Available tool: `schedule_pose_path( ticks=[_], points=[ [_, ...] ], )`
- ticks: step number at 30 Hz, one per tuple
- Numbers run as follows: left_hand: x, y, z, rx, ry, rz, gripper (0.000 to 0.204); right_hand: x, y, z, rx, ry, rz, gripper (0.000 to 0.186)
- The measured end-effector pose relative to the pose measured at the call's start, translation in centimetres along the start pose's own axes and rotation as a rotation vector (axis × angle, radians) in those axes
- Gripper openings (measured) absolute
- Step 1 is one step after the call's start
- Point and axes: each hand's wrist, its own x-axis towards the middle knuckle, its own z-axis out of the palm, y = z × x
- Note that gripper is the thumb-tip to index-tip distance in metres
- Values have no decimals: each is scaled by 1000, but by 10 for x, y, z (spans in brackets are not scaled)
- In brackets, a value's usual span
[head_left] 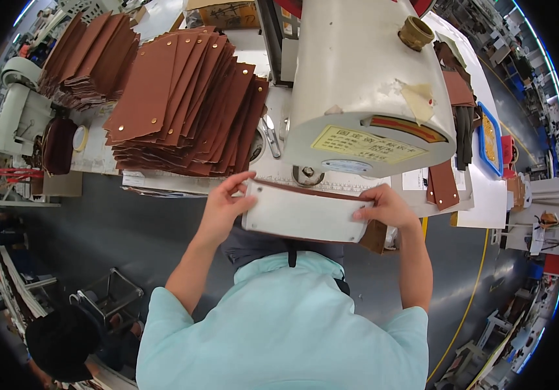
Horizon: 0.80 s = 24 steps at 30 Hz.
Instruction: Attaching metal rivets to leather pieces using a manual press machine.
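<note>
Between my two hands is a rectangular leather panel (305, 211), its pale grey side facing up and a brown edge showing along the far side. Small metal studs sit near its corners. My left hand (227, 203) pinches the left end, thumb on top. At the right end, my right hand (383, 207) grips it with the thumb on the pale face. The panel is held level in front of the white press machine (370, 84), near the table's front edge. What lies under the panel is hidden.
A tall stack of brown leather panels (156, 91) with metal studs stands left of the machine, and another pile (91, 58) is behind it. A metal tool (271, 138) lies beside the stack. To the right are a brown panel (444, 185) and a blue tray (489, 140).
</note>
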Motion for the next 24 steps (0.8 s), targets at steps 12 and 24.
schedule_pose_path(
  ticks=[12, 24],
  points=[
    [15, 6, 34, 446, -479, -183, 39, 96, -22, 47, -46, 497, -224, 33],
    [67, -13, 75, 729, -224, 114, 23, 100, -21, 46, -329, 645, -399, 35]
  ],
)
